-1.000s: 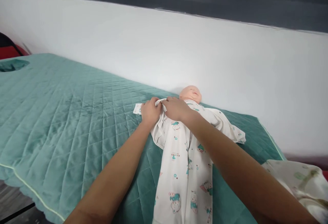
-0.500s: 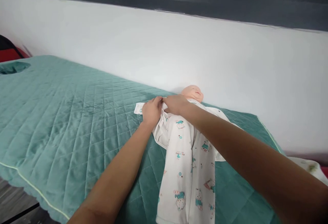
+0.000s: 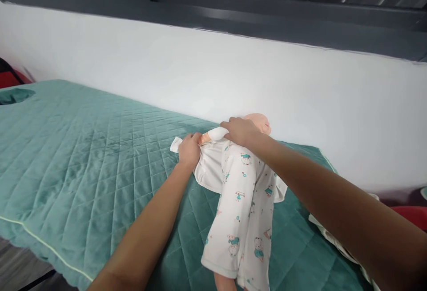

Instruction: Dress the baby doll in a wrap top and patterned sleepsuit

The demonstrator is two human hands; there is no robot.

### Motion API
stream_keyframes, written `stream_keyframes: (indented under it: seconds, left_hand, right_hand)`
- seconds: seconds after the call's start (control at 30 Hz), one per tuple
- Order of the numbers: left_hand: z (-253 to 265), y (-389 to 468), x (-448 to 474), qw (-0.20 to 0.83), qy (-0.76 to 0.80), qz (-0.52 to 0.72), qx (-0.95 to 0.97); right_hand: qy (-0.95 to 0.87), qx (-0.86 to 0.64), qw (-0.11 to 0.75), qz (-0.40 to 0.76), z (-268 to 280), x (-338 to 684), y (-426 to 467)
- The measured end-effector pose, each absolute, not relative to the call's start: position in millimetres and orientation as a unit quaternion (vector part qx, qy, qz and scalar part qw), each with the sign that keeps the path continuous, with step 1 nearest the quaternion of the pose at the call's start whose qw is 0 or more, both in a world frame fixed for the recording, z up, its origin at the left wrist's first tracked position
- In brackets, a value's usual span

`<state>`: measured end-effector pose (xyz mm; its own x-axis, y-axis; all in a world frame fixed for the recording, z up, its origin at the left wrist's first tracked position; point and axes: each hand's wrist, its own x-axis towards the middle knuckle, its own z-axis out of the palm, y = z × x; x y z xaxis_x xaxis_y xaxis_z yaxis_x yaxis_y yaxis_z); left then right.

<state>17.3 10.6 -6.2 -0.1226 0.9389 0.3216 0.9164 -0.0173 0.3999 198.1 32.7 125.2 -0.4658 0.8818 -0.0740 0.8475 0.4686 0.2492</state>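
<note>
A baby doll (image 3: 256, 120) lies on its back, its head by the wall, dressed in white clothes with a teal bear print. Its trousers (image 3: 230, 220) stretch toward me, with a bare leg (image 3: 224, 282) showing below one hem. My left hand (image 3: 190, 151) is closed round the doll's arm (image 3: 204, 139) near its hand, which my fingers hide. A white cuff (image 3: 175, 144) pokes out beyond that hand. My right hand (image 3: 240, 131) grips the white sleeve (image 3: 217, 133) bunched on the upper arm. The top's open front (image 3: 210, 171) spreads beside the trousers.
A green quilted cover (image 3: 100, 157) spreads under the doll, with a hole (image 3: 15, 95) at the far left. Behind stands a white wall (image 3: 167, 69) below a dark window frame (image 3: 233, 15). Pale cloth (image 3: 336, 242) lies at the right edge beside something red (image 3: 412, 215).
My right hand has moved right and up the doll's arm, away from the left hand. The arm and white sleeve now show between them. The view has tilted upward, and a doll's leg has come into sight.
</note>
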Motion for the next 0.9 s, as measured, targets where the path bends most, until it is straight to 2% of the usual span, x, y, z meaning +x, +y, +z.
stream_keyframes:
  seconds: [0.5, 0.7, 0.8, 0.9]
  left_hand:
    - [-6.5, 20.1, 21.3, -0.027, 0.727, 0.218, 0.651]
    - [-3.7, 16.8, 26.2, -0.069, 0.685, 0.207, 0.695]
    - [-5.6, 15.4, 26.3, -0.051, 0.694, 0.21, 0.687]
    - [-8.4, 15.4, 26.1, -0.051, 0.699, 0.215, 0.68]
  right_hand:
    - [0.858, 0.507, 0.083, 0.026, 98.0, 169.4, 38.4]
    - [0.862, 0.502, 0.068, 0.01, 89.7, 165.5, 42.6]
    - [0.857, 0.514, -0.003, -0.025, 92.6, 184.0, 38.2]
    - [0.824, 0.536, -0.158, -0.091, 91.8, 224.2, 26.4]
